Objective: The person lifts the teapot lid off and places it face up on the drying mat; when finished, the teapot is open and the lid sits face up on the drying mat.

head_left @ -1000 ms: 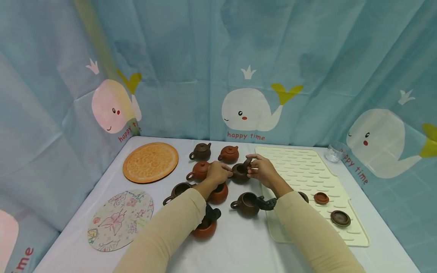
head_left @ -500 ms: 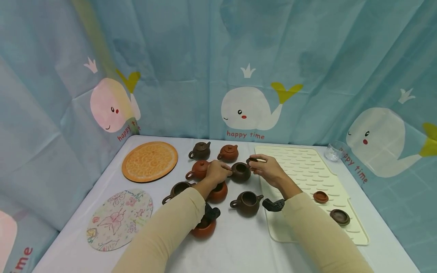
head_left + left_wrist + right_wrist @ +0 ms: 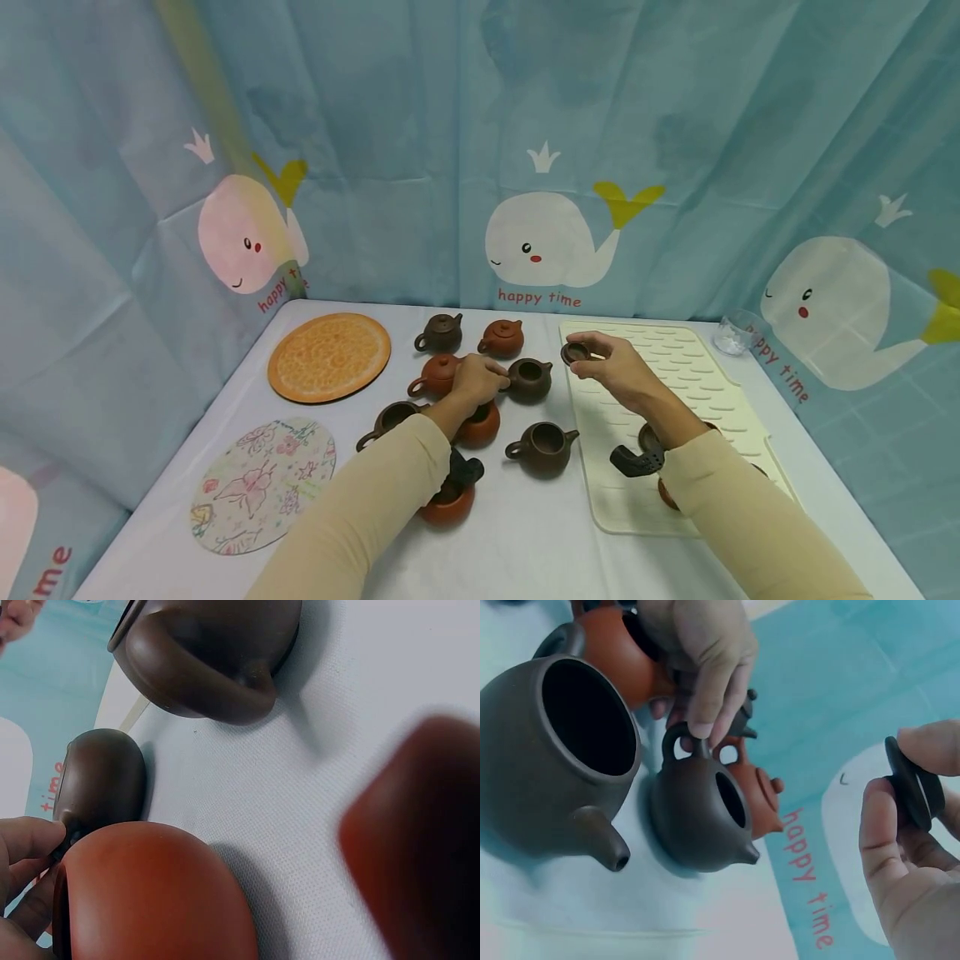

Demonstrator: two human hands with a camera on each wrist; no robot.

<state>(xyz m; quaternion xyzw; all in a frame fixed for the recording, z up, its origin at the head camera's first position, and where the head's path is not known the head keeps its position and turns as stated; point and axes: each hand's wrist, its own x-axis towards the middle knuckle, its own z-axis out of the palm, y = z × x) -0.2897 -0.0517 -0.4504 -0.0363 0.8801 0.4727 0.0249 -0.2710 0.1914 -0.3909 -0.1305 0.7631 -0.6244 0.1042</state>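
Note:
My left hand [image 3: 478, 382] pinches the handle of a small dark brown teapot [image 3: 529, 385], which stands on the white cloth with its mouth uncovered. In the right wrist view, that teapot [image 3: 701, 814] shows its spout and open mouth. Between thumb and fingers, my right hand [image 3: 617, 368] holds a round dark teapot lid [image 3: 576, 352], tilted, above the left edge of the cream mat. The right wrist view catches this lid [image 3: 913, 787] edge-on. A lidless red teapot [image 3: 480, 425] sits right under my left wrist, partly covered by it.
Nearer stand lidless brown teapots [image 3: 544, 450] and a red one [image 3: 447, 510]; lidded teapots [image 3: 501, 337] stand behind. The cream ridged mat [image 3: 611, 500] bears several lids, partly behind my right arm. An orange round mat [image 3: 330, 357], a patterned oval mat [image 3: 262, 487] and a clear cup [image 3: 735, 335] flank them.
My right hand has lifted the lid away from the brown teapot and carried it right, toward the cream mat, turning it. My left hand stays on the handle.

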